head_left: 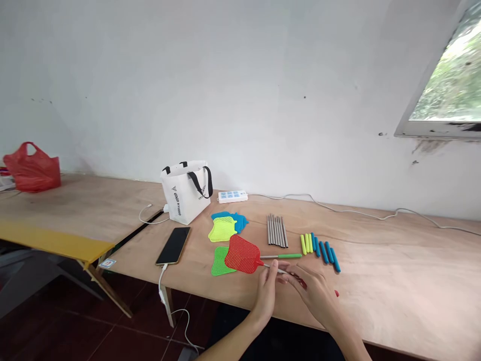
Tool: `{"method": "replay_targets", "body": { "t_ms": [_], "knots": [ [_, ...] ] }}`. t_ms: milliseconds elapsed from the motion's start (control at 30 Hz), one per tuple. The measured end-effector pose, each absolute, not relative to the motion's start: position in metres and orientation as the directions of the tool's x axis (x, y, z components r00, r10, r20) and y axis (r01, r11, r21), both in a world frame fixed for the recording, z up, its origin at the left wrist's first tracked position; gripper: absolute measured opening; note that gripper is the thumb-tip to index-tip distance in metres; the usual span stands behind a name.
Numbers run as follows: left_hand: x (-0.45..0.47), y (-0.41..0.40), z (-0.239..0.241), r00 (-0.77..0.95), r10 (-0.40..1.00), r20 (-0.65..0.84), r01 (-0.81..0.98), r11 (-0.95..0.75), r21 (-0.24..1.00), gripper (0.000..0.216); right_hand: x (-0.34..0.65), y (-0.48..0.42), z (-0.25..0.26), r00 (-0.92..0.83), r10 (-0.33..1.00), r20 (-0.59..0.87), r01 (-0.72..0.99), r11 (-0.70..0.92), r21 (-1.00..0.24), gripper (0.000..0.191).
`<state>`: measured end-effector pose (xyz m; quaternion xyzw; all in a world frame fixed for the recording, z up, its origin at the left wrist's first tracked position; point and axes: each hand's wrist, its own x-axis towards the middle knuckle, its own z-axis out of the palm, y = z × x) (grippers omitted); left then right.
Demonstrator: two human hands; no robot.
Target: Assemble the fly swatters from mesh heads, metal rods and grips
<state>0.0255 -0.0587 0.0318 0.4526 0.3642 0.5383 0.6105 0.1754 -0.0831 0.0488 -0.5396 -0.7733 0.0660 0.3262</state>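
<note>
in front of the metal tubes, over the near part of the tabletop, both hands have the red fly swatter. the left hand clamps its grip on the thin rod behind the mesh head; the right hand clamps farther along, covering most of the red handle. it looks light. the mesh is probably thin and bendy, a poor place to push; the rod seems stiff but smooth, so it may twist. best hold: rod close to the neck, handle wrapped firmly. right of the tubes lie blue handles.
</note>
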Motion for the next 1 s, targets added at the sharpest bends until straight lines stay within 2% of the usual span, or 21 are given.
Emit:
{"method": "replay_targets", "body": {
  "t_ms": [167, 333, 433, 567, 700, 867, 1000],
  "knots": [
    [0.025, -0.061, 0.034, 0.149, 0.987, 0.061, -0.291, -0.016, 0.957, 0.067, 0.175, -0.083, 0.049, -0.184, 0.845, 0.502, 0.846, 0.396, -0.358, 0.033],
    [0.022, -0.059, 0.042, 0.125, 0.980, 0.154, -0.302, -0.111, 0.947, 0.063, 0.176, -0.084, 0.051, -0.221, 0.749, 0.625, 0.870, 0.441, -0.221, 0.041],
    [0.009, -0.044, 0.048, 0.023, 0.987, 0.162, -0.370, -0.142, 0.918, 0.055, 0.191, -0.080, 0.048, -0.235, 0.693, 0.682, 0.891, 0.435, -0.135, 0.043],
    [-0.025, -0.008, 0.059, -0.144, 0.978, 0.153, -0.458, -0.203, 0.865, 0.054, 0.237, -0.071, 0.040, -0.209, 0.730, 0.651, 0.934, 0.346, -0.088, 0.041],
    [-0.073, 0.022, 0.071, -0.294, 0.944, 0.148, -0.504, -0.285, 0.815, 0.055, 0.295, -0.065, 0.028, -0.179, 0.747, 0.640, 0.952, 0.295, -0.077, 0.046],
    [-0.127, 0.034, 0.086, -0.463, 0.877, 0.125, -0.554, -0.397, 0.732, 0.055, 0.353, -0.067, 0.009, -0.070, 0.734, 0.675, 0.967, 0.215, -0.134, 0.057],
    [-0.143, 0.034, 0.092, -0.494, 0.857, 0.146, -0.546, -0.436, 0.715, 0.056, 0.372, -0.071, -0.002, -0.023, 0.762, 0.648, 0.964, 0.189, -0.188, 0.058]
  ]
}}
